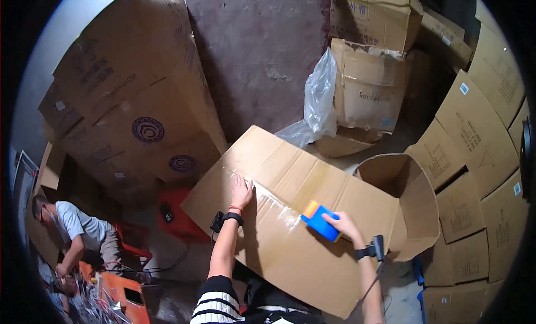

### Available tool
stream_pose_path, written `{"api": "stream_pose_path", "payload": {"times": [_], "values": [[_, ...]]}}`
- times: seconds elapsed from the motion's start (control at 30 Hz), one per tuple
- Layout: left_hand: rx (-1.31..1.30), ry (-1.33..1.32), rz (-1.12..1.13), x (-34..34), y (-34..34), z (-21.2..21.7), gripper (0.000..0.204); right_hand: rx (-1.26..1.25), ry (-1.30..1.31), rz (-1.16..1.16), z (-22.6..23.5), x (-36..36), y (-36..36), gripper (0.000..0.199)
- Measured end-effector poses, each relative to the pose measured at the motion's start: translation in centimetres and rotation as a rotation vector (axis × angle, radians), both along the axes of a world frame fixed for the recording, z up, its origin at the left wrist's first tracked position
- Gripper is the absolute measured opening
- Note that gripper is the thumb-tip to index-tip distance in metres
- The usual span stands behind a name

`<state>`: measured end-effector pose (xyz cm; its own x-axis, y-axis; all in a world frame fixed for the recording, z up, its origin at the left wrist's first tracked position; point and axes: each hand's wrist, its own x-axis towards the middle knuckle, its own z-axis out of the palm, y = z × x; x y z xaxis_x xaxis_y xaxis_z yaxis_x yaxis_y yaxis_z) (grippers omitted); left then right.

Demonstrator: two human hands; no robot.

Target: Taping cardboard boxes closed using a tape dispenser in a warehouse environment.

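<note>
A large flattened cardboard sheet (279,173), creased across, lies in front of me. My left hand (242,191) rests on it with fingers stretched out, beside one end of a shiny strip of clear tape (273,204). My right hand (347,226) is closed around a blue and orange tape dispenser (322,220). The dispenser touches the cardboard at the right end of the strip, which runs along a seam between my hands. Bands with small devices sit on both wrists, and a cable hangs from the right one.
An open cardboard box (416,212) adjoins the sheet's right end. Stacked cartons (474,139) line the right side; tall cartons (134,100) stand left. Clear plastic (321,95) hangs by a worn box (368,86). A seated person (84,229) works by an orange table (125,296) near a red stool (178,212).
</note>
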<state>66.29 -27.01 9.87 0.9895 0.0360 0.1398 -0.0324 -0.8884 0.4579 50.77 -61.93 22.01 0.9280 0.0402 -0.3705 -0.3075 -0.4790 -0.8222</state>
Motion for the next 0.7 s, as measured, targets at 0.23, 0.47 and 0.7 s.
{"api": "stream_pose_path", "payload": {"times": [0.23, 0.47, 0.7], "values": [[0.194, 0.031, 0.180, -1.9, -5.0, 0.5, 0.066, -0.136, -0.130, 0.077, 0.0, -0.5, -0.8, 0.051], [0.500, 0.211, 0.181, -1.9, -6.6, 1.1, 0.070, -0.152, -0.127, 0.072, -1.1, -0.2, -0.6, 0.054], [0.237, 0.017, 0.224, -3.5, -8.3, 0.6, 0.067, -0.104, -0.071, 0.090, -1.3, 0.6, -1.2, 0.050]]}}
